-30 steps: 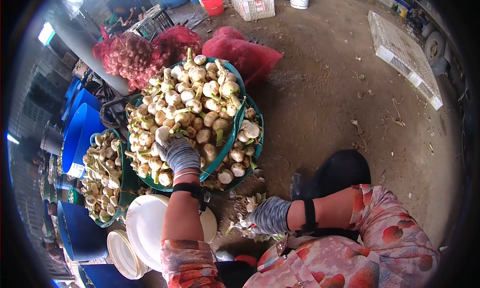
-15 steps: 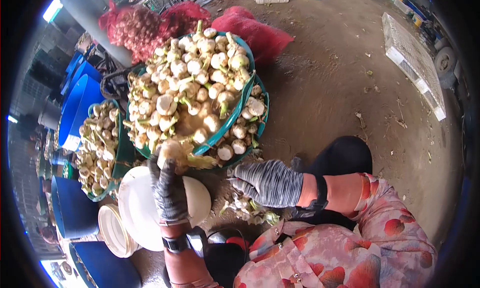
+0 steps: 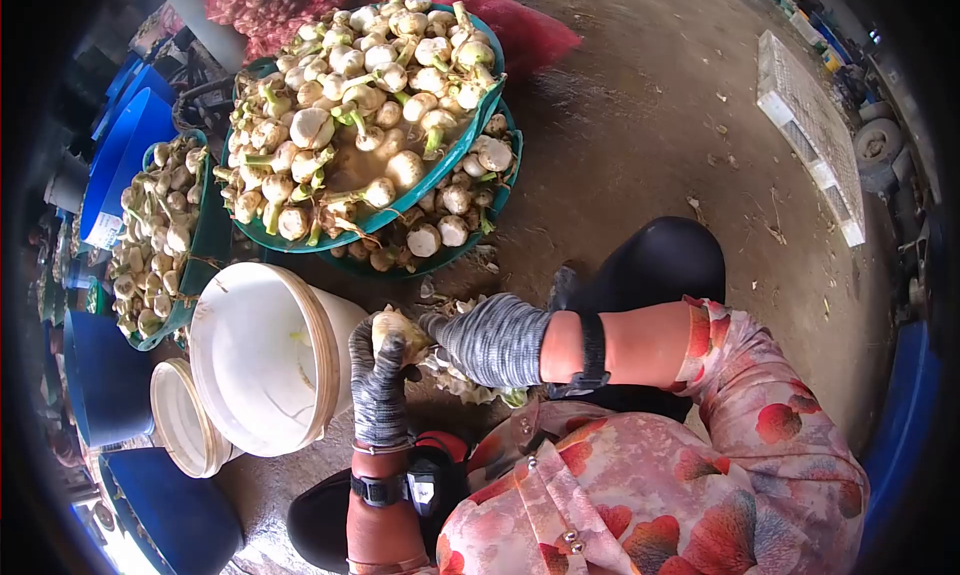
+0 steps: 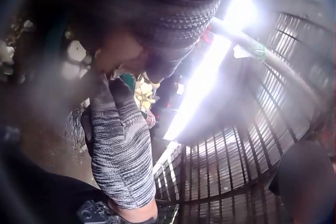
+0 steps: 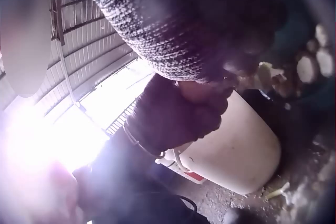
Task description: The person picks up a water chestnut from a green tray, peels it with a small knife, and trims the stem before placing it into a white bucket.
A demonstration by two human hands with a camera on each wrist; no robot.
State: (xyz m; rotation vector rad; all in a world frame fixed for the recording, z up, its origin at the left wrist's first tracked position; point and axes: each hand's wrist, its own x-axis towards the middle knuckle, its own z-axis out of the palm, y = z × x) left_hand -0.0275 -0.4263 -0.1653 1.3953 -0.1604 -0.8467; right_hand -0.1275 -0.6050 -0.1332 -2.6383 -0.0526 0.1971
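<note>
**Garlic bulb held between both gloved hands**

I saw my left hand [image 3: 379, 380] curled around a garlic bulb [image 3: 393, 327], gripping it from below, just beside the rim of the white bucket [image 3: 262, 360]. My right hand [image 3: 487, 337] met the bulb from the side, its fingertips pinching it. Beyond them, on the ground, sat a teal basin [image 3: 455, 165] heaped with garlic.

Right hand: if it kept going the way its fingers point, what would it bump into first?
The right hand points left, and its fingertips already meet the garlic bulb that the left hand holds. Just beyond that stands the big white bucket, probably next, though depth is hard to judge.
</note>
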